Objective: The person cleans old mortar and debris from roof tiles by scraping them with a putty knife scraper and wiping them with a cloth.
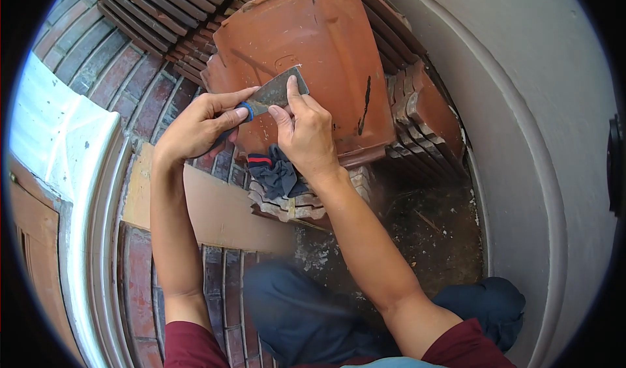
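Note:
A scraper [275, 94] with a wide metal blade and a dark handle with a blue collar is held above a large orange clay tile [326, 42]. My left hand [202, 123] is wrapped round its handle. On the blade rests the index finger of my right hand [306, 130], with the thumb near the blade's lower edge. The tile lies on top of a stack and has a dark streak on its right part. Just below the hands, a dark cloth with a red stripe [277, 172] lies on the stacked tiles.
More stacked tiles [153, 9] stand at the upper left, and others [427, 120] to the right. A grey wall [521, 140] curves along the right side. A pale board [222, 215] lies on the brick paving [140, 283]. White moulding [98, 192] runs down the left.

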`<state>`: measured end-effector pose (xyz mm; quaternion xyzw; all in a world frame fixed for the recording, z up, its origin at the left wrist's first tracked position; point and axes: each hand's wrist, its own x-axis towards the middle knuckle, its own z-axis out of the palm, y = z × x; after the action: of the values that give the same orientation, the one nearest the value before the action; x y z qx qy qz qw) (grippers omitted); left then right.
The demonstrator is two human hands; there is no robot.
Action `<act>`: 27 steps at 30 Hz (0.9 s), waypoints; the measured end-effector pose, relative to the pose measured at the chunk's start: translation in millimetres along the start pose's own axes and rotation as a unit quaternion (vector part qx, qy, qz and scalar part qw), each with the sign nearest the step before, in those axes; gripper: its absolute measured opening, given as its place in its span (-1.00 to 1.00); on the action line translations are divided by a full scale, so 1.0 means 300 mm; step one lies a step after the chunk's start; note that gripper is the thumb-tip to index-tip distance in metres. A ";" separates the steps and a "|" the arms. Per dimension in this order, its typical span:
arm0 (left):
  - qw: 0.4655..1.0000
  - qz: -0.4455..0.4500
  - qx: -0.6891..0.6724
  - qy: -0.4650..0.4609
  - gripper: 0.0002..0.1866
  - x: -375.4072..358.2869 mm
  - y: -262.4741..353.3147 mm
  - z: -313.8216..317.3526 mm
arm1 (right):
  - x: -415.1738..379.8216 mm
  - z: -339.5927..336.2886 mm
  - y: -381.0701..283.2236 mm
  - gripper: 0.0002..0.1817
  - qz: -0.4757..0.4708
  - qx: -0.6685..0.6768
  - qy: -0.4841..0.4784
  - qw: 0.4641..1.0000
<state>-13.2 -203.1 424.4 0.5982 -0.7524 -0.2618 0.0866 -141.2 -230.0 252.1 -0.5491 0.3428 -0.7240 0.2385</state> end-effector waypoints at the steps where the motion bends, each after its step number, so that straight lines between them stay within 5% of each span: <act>1: 1.000 0.007 0.011 -0.006 -0.49 0.005 0.008 -0.012 | 0.000 0.001 0.003 -0.36 0.000 -0.005 -0.002 1.000; 9: 0.996 -0.009 0.071 -0.054 -0.50 0.046 0.071 -0.083 | 0.014 0.015 0.014 -0.45 -0.060 -0.054 0.069 0.994; 27: 0.996 -0.020 0.081 -0.030 -0.50 0.024 0.053 -0.060 | 0.013 -0.022 0.008 -0.47 -0.022 -0.062 -0.003 0.998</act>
<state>-20.8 -212.7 446.2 0.6102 -0.7611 -0.2196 0.0097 -148.7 -232.9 251.7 -0.5721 0.3739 -0.7050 0.1894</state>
